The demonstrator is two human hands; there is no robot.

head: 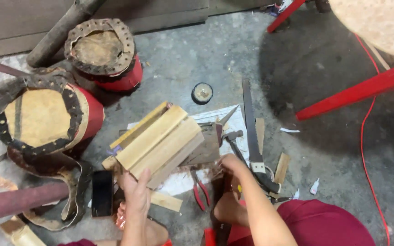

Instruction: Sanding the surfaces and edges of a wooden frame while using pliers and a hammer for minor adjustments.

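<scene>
A box-like assembly of pale wooden slats (160,141) rests tilted on the concrete floor in the middle of the head view. My left hand (136,193) grips its near lower end. My right hand (230,164) is closed on something small at the assembly's right side, beside a dark wooden piece (206,148); what it holds is hidden. A hammer (234,139) and a hand saw (253,141) lie just right of that hand. Red-handled pliers (200,189) lie on white paper (231,119) between my hands.
Two red drums with leather heads stand at the left (46,118) and back left (103,50). A black phone (101,193) lies by my left hand. A round black tin (202,92), wood offcuts (281,167), red table legs (356,93) and a red cable (365,150) are to the right.
</scene>
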